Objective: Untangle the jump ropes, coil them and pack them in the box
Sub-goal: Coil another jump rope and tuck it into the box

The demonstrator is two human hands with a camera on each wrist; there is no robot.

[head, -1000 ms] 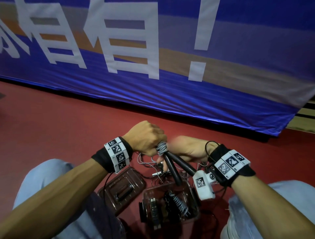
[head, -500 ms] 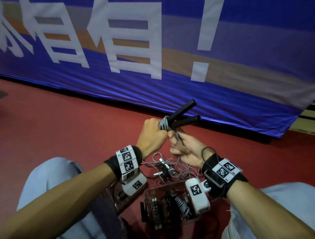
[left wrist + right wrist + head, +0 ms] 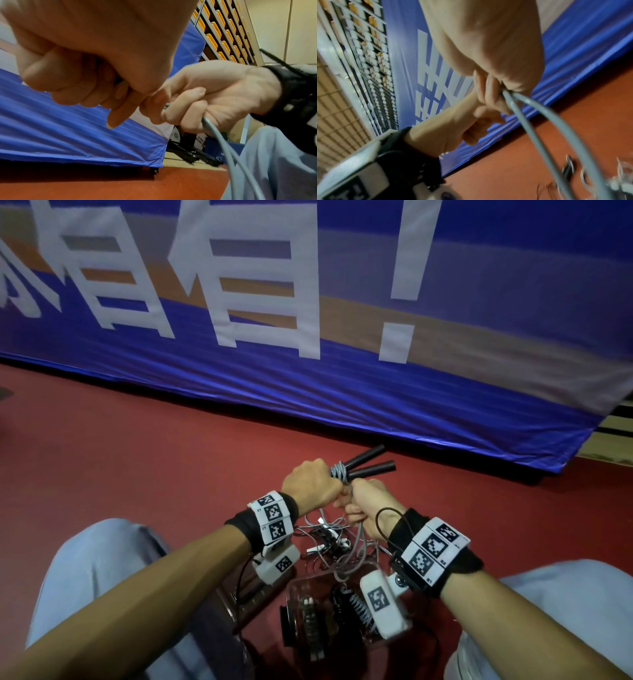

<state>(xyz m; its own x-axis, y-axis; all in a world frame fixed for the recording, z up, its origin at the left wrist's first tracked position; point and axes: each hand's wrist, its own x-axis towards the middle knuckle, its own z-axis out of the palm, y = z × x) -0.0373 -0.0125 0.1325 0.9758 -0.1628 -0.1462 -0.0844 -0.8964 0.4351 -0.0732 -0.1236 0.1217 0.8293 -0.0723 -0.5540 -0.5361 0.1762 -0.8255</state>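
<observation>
black handles [image 3: 368, 465] angled up-right, away

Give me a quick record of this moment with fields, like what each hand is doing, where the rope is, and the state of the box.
left hand: fist closed round the near ends of the two black handles, which point away toward the blue banner
right hand: grips the grey rope just below the left hand
rope on handles: several grey turns wound where the handles meet the left hand
loose rope: hangs from the right hand toward the tangle on the red floor
box: clear, open, already holds coiled ropes
</observation>
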